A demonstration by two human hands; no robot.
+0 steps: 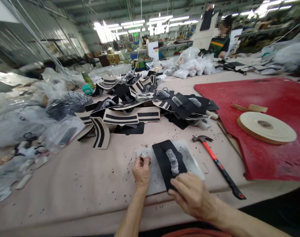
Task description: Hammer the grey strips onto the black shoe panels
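A black panel (163, 158) with a plastic-wrapped handle (173, 161) lies tilted over a speckled white board (156, 182). My right hand (190, 194) is closed on the panel's near edge, with thumb and fingers around it by the handle's lower end. To the left of the panel, my left hand (141, 171) is closed in a pinch above the board's edge. Something small and whitish shows at its fingertips, too small to name. A claw hammer (215, 161) with a red and black handle rests on the table to the right.
Beyond the panel is a heap of black and beige striped pieces (131, 115), some with wrapped handles. A red sheet (263, 161) carries a roll of cream tape (275, 126). Plastic bags (18, 115) crowd the left side. A person (217, 44) stands at the far right.
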